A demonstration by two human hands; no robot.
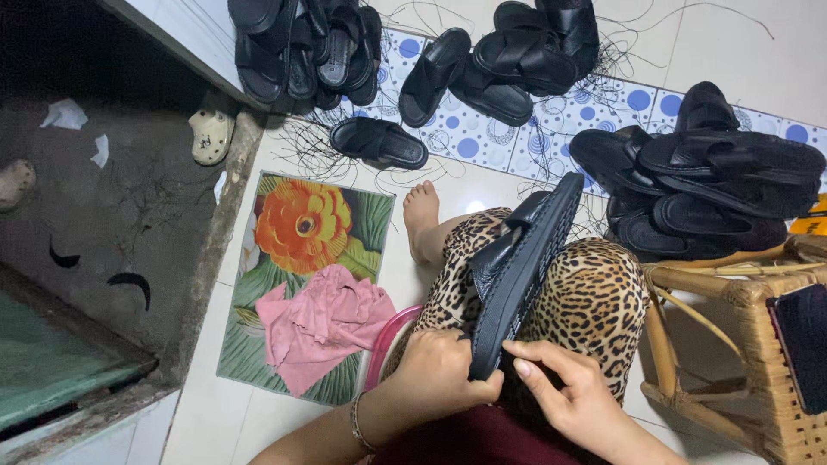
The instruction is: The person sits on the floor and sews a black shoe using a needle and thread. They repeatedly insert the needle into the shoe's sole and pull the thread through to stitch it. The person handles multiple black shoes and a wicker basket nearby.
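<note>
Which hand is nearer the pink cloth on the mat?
The left hand. It grips the heel of the black sandal, just right of the pink cloth. The right hand touches the sandal's edge farther right, beyond the left.

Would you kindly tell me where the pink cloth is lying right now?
In the head view, the pink cloth lies crumpled on the flower-print mat on the floor, left of the person's leopard-print knee and just beside the pink stool edge.
</note>
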